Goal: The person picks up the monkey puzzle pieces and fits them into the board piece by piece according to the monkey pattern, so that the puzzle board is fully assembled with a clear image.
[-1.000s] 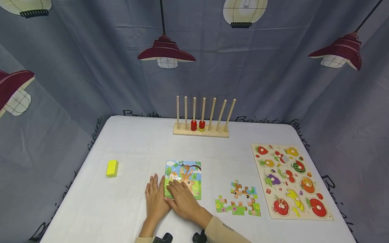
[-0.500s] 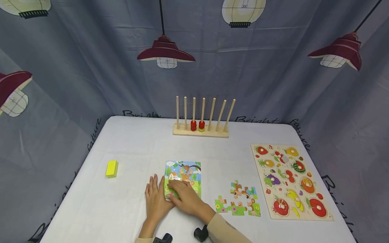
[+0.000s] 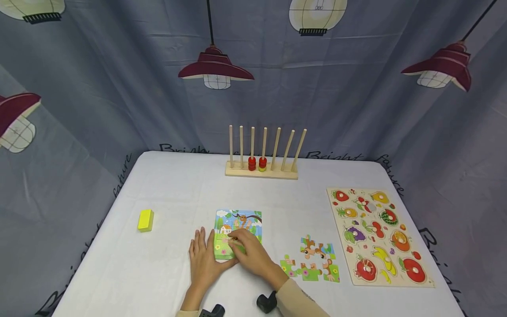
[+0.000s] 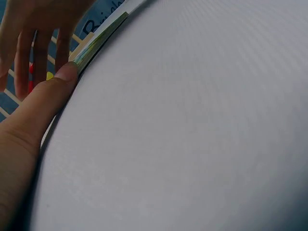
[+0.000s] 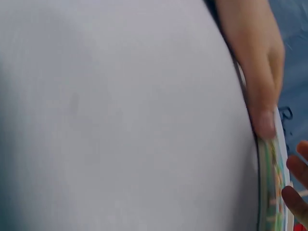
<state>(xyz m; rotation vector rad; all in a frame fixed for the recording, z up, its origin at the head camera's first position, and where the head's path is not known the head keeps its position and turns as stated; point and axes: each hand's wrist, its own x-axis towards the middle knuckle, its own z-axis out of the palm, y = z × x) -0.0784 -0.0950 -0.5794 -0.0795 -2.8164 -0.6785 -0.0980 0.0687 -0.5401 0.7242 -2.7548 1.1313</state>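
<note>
A square monkey jigsaw puzzle (image 3: 224,222) lies on the white table in front of the person. Spread flat at its left, the left hand (image 3: 204,259) has its thumb against the near edge of the puzzle, as the left wrist view also shows at the puzzle's edge (image 4: 98,43). The right hand (image 3: 253,254) is over the puzzle's lower right part, covering some of the picture. Its index finger and thumb are bent near each other; in the right wrist view the fingertips (image 5: 298,168) stand apart beside the puzzle, with no piece visible between them.
Several joined jigsaw pieces (image 3: 310,275) lie to the right. Beyond them is a wooden fruit board (image 3: 374,253). A peg abacus (image 3: 261,172) with red and yellow beads stands at the back. A yellow block (image 3: 145,220) sits at the left.
The right hand has gone from lying on the puzzle to bent fingers, its wrist shifting slightly right. The left hand stays, with its thumb now spread out to the right.
</note>
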